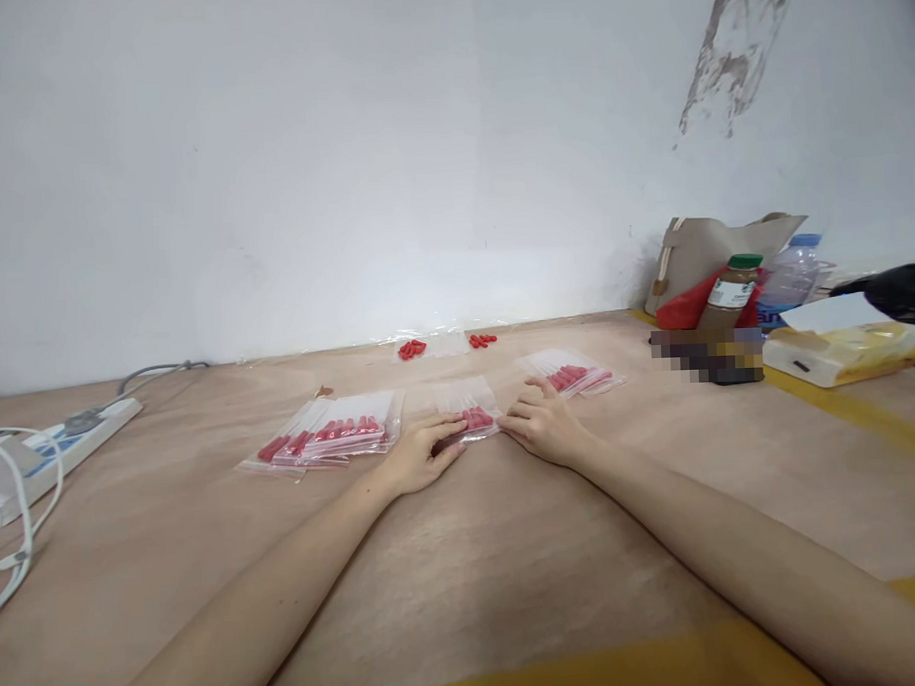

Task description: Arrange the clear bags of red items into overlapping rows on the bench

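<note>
A clear zip bag (465, 393) with several red-handled pieces (476, 418) in it lies flat in front of me. My left hand (422, 456) rests on the bag's left side, its fingers stretched over the red parts and the thumb apart, near the lower edge. At the bag's lower right corner my right hand (547, 427) has its fingers curled and its thumb and fingertips closed on the edge. Left of my left hand is an overlapping pile of similar filled bags (332, 429). More filled bags (571, 373) lie just beyond my right hand.
Two small groups of loose red pieces (411, 350) lie on clear plastic by the wall. A power strip (78, 446) with white cables (21, 538) is at left. At right stand a beige bag (716, 244), a jar (732, 291), a plastic bottle (792, 271) and a tissue pack (840, 345).
</note>
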A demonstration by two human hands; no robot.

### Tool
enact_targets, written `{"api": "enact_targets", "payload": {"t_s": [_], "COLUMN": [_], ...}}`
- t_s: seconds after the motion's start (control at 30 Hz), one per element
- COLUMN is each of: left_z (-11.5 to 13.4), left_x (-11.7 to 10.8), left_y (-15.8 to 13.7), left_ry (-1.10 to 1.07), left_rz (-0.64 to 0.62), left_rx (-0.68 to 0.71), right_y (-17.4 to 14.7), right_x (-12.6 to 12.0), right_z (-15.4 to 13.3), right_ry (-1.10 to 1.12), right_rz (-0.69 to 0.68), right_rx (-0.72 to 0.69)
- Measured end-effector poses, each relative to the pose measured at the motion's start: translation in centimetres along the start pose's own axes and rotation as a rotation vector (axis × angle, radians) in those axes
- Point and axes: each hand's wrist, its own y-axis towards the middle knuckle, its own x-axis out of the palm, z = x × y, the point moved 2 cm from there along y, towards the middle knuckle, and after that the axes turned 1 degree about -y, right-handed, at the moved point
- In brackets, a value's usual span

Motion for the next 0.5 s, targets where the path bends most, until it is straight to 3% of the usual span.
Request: {"api": "enact_targets", "payload": {"t_s": [0.13, 0.27, 0.37, 0.5], "left_z": [-0.2, -0.9, -1.4, -1.9], "left_x": [-0.2, -0.3, -0.1, 0.3], "left_y": [-0.2, -0.5, -0.7, -0.8], "left_ry": [0.063, 0.305, 0.465, 0.524], "left_rz": [0.067, 0.132, 0.123, 0.062], "left_rx": [0.03, 0.176, 0.301, 0.348], "right_y": [-0.1, -0.3, -0.4, -0.4], "right_x": [-0.1, -0.1, 0.0, 0.1], "right_z": [0.0, 0.2, 0.3, 0.3], "right_ry": [0.005, 0.092, 0.131, 0.143], "right_rz": [0.054, 0.102, 0.115, 0.097], "right_rx": [0.043, 0.12, 0.146, 0.144]}}
